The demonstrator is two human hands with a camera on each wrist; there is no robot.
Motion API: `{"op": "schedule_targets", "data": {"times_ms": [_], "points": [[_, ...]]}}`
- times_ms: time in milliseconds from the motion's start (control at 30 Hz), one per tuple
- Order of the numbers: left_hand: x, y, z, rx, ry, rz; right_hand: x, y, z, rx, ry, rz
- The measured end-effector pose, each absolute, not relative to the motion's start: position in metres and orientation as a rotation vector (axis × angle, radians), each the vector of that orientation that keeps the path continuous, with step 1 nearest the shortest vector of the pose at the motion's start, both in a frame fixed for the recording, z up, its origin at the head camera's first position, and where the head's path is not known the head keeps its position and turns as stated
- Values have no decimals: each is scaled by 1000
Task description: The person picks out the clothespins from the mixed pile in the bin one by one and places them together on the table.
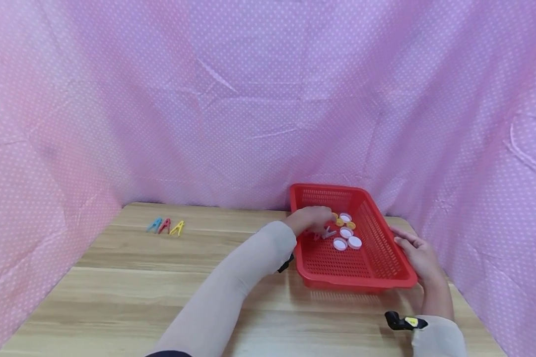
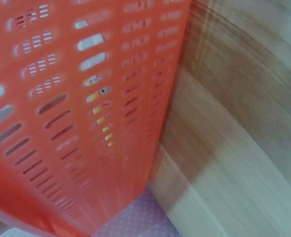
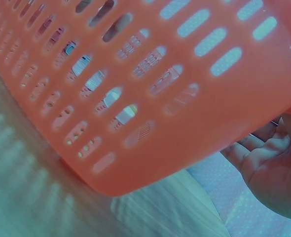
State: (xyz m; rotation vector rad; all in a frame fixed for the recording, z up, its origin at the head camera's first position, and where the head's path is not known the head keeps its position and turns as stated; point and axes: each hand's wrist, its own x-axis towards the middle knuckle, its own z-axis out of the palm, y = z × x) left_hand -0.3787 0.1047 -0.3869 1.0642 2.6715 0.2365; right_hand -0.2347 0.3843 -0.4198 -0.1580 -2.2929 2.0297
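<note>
while right hand (image 1: 417,258) steadies basket (image 1: 375,233), left hand (image 1: 312,220) fingers touch grey clip (image 1: 329,233).

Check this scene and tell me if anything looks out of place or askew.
Little stands out. The red basket sits skewed to the table edge, near the right corner. The right hand rests on its side; the left hand reaches among the bottle caps. Three clothes pegs lie far left, apart.
</note>
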Motion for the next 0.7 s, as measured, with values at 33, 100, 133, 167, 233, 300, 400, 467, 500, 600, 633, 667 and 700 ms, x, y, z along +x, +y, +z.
{"op": "schedule_targets", "data": {"times_ms": [33,100,133,167,233,300,400,467,500,600,633,667,700], "points": [[-378,106,-388,1056,2667,237,-234,385,-420,-171,-2298,2024],[-378,108,-389,1040,2656,220,-233,385,-420,-194,-2308,2016],[-378,109,-390,1034,2650,205,-232,386,-420,-201,-2317,2010],[-378,109,-390,1026,2640,198,-232,386,-420,-205,-2320,2007],[-377,110,-390,1009,2617,182,-233,387,-419,-211,-2322,2000],[-377,110,-389,974,2590,169,-233,387,-419,-208,-2330,1988],[-376,110,-387,890,2554,175,-234,387,-419,-189,-2323,1990],[-376,110,-387,830,2539,206,-234,386,-419,-170,-2317,1998],[-375,109,-387,804,2535,231,-234,386,-419,-160,-2311,2005],[-375,107,-389,781,2536,288,-235,385,-419,-145,-2298,2015],[-375,106,-389,803,2532,290,-235,385,-419,-143,-2297,2014],[-375,105,-390,808,2522,309,-236,385,-419,-142,-2296,2012],[-375,105,-391,824,2510,317,-236,385,-419,-140,-2299,2013]]}}
